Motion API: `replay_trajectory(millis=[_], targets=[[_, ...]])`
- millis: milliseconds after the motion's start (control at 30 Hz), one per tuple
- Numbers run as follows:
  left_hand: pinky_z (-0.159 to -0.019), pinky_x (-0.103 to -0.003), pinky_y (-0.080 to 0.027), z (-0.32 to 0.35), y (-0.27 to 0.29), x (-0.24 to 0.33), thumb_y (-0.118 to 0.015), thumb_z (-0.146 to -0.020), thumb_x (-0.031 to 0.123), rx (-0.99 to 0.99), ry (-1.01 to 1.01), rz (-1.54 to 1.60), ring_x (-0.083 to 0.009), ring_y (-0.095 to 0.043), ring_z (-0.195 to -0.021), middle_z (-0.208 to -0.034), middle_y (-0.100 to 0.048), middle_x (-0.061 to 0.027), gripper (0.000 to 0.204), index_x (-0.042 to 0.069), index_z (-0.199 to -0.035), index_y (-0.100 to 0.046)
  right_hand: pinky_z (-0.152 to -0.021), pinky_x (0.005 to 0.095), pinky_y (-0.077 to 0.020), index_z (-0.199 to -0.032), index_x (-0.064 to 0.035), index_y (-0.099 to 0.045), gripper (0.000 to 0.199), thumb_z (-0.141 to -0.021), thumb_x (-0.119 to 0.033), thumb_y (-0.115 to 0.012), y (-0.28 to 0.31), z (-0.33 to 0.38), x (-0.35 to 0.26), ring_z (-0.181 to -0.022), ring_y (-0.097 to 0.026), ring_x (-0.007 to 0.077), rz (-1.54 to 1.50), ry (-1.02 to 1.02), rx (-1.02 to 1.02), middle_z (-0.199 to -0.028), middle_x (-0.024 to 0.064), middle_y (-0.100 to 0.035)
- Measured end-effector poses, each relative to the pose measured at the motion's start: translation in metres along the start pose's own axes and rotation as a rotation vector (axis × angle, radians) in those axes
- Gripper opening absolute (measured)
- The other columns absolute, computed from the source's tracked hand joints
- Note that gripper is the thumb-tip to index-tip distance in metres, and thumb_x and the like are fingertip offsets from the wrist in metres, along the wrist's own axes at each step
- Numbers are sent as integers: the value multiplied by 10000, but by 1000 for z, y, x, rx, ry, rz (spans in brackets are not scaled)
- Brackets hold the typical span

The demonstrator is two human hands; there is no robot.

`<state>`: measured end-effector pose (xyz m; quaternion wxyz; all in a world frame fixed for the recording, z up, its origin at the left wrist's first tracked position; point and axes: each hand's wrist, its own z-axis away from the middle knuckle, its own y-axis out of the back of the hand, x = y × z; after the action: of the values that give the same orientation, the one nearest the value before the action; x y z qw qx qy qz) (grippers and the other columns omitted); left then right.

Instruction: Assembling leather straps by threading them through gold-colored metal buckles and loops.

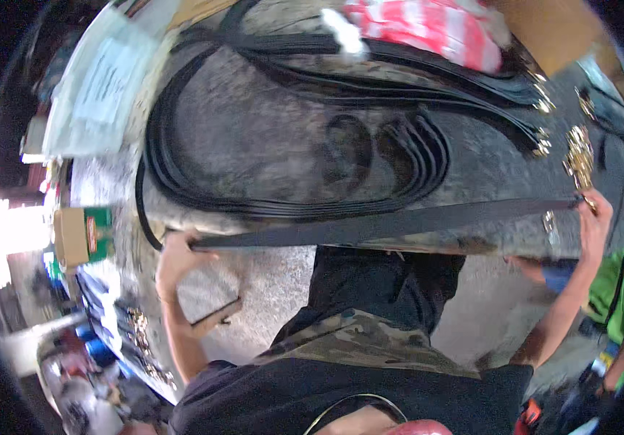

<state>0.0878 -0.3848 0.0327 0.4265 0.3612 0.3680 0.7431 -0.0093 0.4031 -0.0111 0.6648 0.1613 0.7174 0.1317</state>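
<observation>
A long flat black strap (355,228) is stretched across the near edge of the worktable, pulled nearly straight between my two hands. My left hand (178,262) is closed round it at the left, where the strap bends and runs back up onto the table. At the far right my right hand (596,217) pinches the other end, beside a small gold-coloured fitting. Just beyond that hand lies a pile of gold metal fittings (579,156). Behind the stretched strap, a bundle of black straps (156,156) curves in a wide loop over the table, with gold ends (542,141) at the right.
A red-and-white plastic bag (428,29) lies at the back. Clear plastic with a pale sheet (105,80) covers the far left corner. A green and brown carton (80,235) stands at left. Another person in green (617,293) is close on the right.
</observation>
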Motion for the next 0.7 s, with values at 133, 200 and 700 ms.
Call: replay_trajectory(millis=[133, 200, 700], targets=[[-770, -415, -453, 0, 38, -63, -820, -618, 150, 449, -40, -191, -348, -596, -885, -926, -617, -187, 446, -10, -957, -578, -778, 272, -517, -1155, 17, -605, 300, -875, -69, -670, -7, -55, 33, -883, -610, 124, -343, 52, 56, -1025, 69, -641], [-795, -427, -444, -4, 63, -88, -785, -625, 99, 598, -42, -366, -360, -574, -921, -966, -601, -189, 420, -6, -973, -575, -782, 270, -521, -1164, 15, -601, 308, -877, -75, -670, 1, -77, 52, -883, -612, 124, -371, 17, 164, -1028, 68, -640], [-729, -520, -476, -275, 250, -102, -567, -863, 459, 913, 21, -844, -389, -603, -931, -1048, -592, -147, 378, 93, -922, -640, -775, 227, -461, -1026, -20, -658, 183, -849, 19, -635, -75, -79, 74, -863, -589, 89, 78, -84, 93, -976, 13, -654]])
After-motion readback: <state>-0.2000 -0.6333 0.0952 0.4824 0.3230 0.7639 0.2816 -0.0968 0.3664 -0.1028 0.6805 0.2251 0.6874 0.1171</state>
